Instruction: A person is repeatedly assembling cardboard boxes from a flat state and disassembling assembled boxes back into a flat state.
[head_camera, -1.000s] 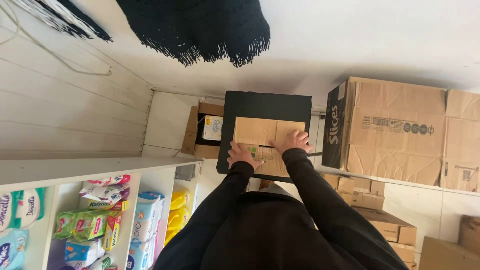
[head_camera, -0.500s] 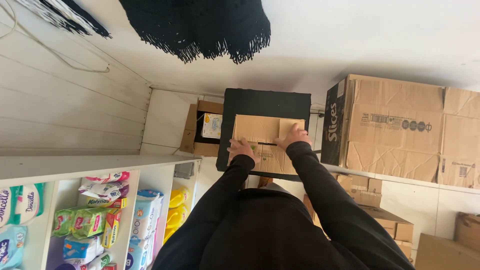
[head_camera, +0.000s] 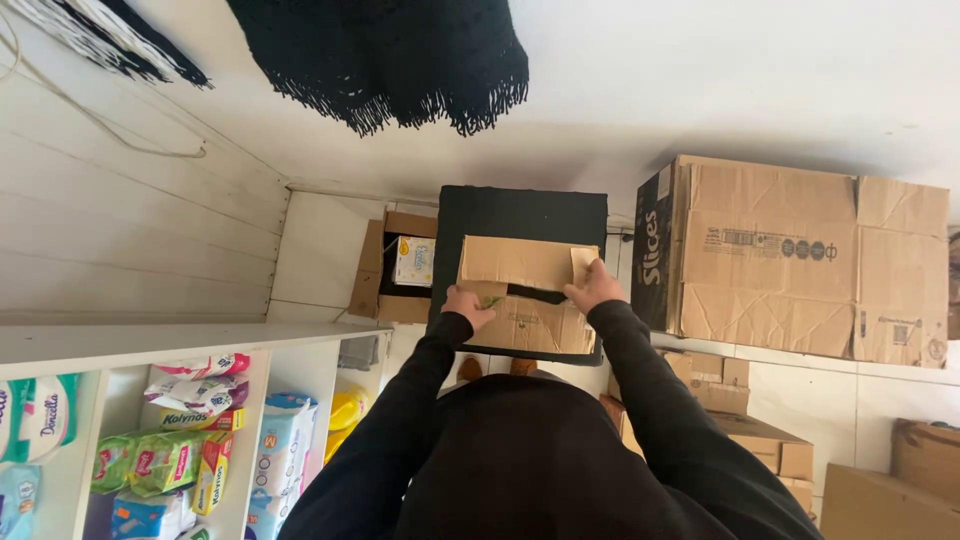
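Cardboard box (head_camera: 525, 295) on black stand (head_camera: 520, 210), left hand (head_camera: 468, 305) and right hand (head_camera: 592, 288) gripping its flaps.

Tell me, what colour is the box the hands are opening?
The box is black outside, with brown cardboard flaps; head view.

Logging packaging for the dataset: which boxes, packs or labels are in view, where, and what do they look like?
Black-sided carton, centre: brown flaps, left hand and right hand on them.
Large brown carton, right: black end panel, dark printed marks.
Open brown box, left of centre: a pale pack inside.
Shelf packs, lower left: green, blue, white.
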